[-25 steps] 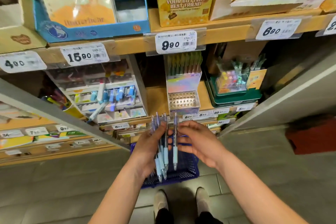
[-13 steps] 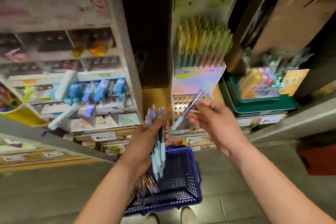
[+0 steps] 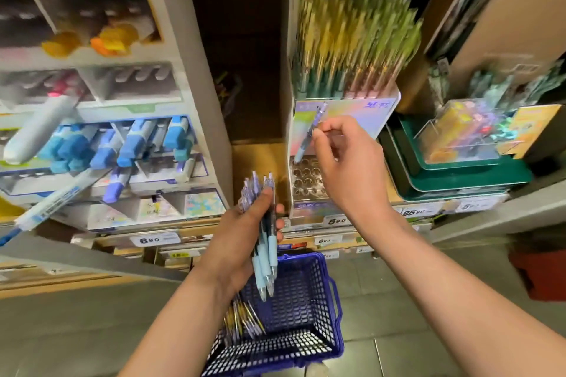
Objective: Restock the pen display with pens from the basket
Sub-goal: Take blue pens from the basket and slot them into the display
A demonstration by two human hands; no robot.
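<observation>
Wooden shop shelves (image 3: 254, 159) with price tags (image 3: 154, 239) stand over a grey tiled floor (image 3: 407, 312).

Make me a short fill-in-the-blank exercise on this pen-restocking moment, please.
1. The left hand grips several pens above a ____ basket.
2. The right hand pinches ____ pen, tip down at the display's holed tray.
3. The visible holes in the holed tray are ____.

Missing words: blue; one; empty.
</observation>
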